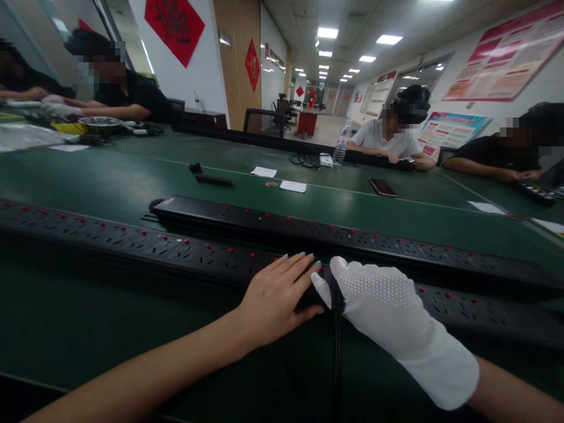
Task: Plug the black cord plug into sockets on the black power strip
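A long black power strip (132, 242) with red buttons and slotted sockets lies across the green table in front of me. Bare and with fingers stretched out, my left hand (282, 294) rests flat on the strip near its middle. Just right of it, my right hand (379, 296), in a white dotted glove, is closed around a black plug at the strip; the glove hides much of the plug. Its black cable (337, 352) runs down toward me. A second black power strip (282, 220) lies behind the first, nearly parallel.
Farther back on the green table (110, 170) are a small black bar (214, 180), white paper slips (293, 186), a phone (382, 187) and a water bottle (342, 144). Several other people sit around the table's far and side edges, their hands on items.
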A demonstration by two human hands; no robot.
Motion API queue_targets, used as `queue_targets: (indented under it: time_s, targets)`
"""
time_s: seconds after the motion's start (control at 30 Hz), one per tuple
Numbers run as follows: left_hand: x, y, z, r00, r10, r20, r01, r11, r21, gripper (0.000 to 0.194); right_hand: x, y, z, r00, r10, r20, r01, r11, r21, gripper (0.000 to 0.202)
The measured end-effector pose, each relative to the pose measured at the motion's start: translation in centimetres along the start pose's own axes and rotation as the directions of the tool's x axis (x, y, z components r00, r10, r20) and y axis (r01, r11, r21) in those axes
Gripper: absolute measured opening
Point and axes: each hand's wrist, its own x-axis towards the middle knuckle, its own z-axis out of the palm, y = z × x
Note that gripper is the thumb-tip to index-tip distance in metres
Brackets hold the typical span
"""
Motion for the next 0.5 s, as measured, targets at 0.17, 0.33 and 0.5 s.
queue_targets:
  time_s: [0.17, 0.33, 0.5]
  targets:
    - [-0.1, 0.1, 0.0, 1.0, 0.0, -0.008, 0.0, 1.0, 0.001, 0.052, 0.5, 0.9, 0.9, 0.999, -0.051, -0.007, 0.051, 0.989, 0.138, 0.032]
    - [0.0, 0.1, 0.0, 1.0, 0.015, -0.018, -0.015, 1.0, 0.003, 0.052, 1.8, 1.8, 3.6, 0.951, -0.278, -0.132, 0.308, 0.852, 0.423, 0.028]
    - [-0.1, 0.1, 0.2, 0.999, 0.017, -0.035, -0.016, 1.0, 0.01, 0.052, 2.0, 1.6, 4.4, 0.957, -0.24, -0.166, 0.289, 0.856, 0.428, 0.029]
